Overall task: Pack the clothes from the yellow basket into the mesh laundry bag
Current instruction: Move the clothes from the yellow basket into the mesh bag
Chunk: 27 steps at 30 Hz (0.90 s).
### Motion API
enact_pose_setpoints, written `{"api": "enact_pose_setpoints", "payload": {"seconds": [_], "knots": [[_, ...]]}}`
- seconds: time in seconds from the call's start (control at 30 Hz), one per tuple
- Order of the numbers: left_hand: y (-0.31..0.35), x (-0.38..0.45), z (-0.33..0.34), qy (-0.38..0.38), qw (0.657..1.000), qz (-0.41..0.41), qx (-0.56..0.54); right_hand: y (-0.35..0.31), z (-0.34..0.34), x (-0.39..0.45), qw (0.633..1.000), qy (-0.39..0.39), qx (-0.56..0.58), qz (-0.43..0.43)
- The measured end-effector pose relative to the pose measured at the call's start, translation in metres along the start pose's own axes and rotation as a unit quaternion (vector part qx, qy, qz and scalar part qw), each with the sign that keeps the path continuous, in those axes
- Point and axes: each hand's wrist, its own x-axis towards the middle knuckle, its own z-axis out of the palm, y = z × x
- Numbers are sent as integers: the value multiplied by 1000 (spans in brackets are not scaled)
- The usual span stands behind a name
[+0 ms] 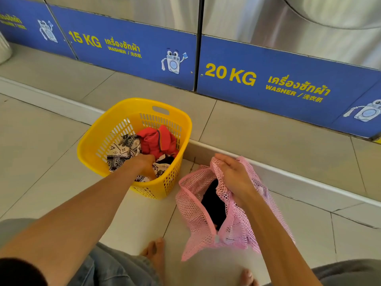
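Sitting on the tiled floor (278, 141), the yellow basket (92, 145) held a red garment (156, 141) and black-and-white patterned cloth (121, 150). The left hand (145, 164) reached down inside it, fingers buried in the patterned cloth and seemingly curled round a fold, though the grip itself was hidden. Just beside the basket, to its right, lay the pink mesh laundry bag (193, 205), its mouth agape with something dark (213, 203) already inside. The right hand (233, 174) pinched the bag's upper edge, holding it up and open. Beyond both ran a raised step and the blue panels (127, 36) of washers marked 15 KG and 20 KG. Bare feet (154, 252) showed nearest.
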Motion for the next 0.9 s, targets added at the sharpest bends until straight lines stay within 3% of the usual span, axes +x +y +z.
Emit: {"api": "enact_pose_setpoints", "payload": {"seconds": [0.1, 0.17, 0.27, 0.37, 0.43, 0.53, 0.63, 0.73, 0.8, 0.9], "knots": [[0, -4, -1, 62, 998, 30, -1, 0, -2, -3, 1000, -5, 4, -7], [-1, -12, -10, 118, 987, 35, -101, 1, -4, -4, 1000, -5, -5, -11], [-2, -28, -37, 190, 944, 35, -269, 2, -5, -5, 1000, -8, 1, -10], [-11, -41, -69, 187, 912, 6, -365, 1, -6, -7, 1000, -9, 7, -4], [-19, -39, -77, 174, 921, -19, -348, 2, -7, -7, 1000, -6, 12, -4], [-26, -25, -68, 176, 963, -77, -190, 2, -9, -4, 1000, 2, 14, 0], [-30, 0, -39, 46, 991, -105, -73, 5, -12, 2, 1000, 15, 21, 7], [-26, 11, -13, -98, 989, -73, -84, 6, -17, 7, 999, 25, 34, 16], [-23, 19, -7, -80, 993, -45, -80, 7, -19, 9, 999, 25, 38, 17], [-27, 23, -14, 57, 992, -60, -97, 7, -21, 9, 999, 22, 46, 18]]}}
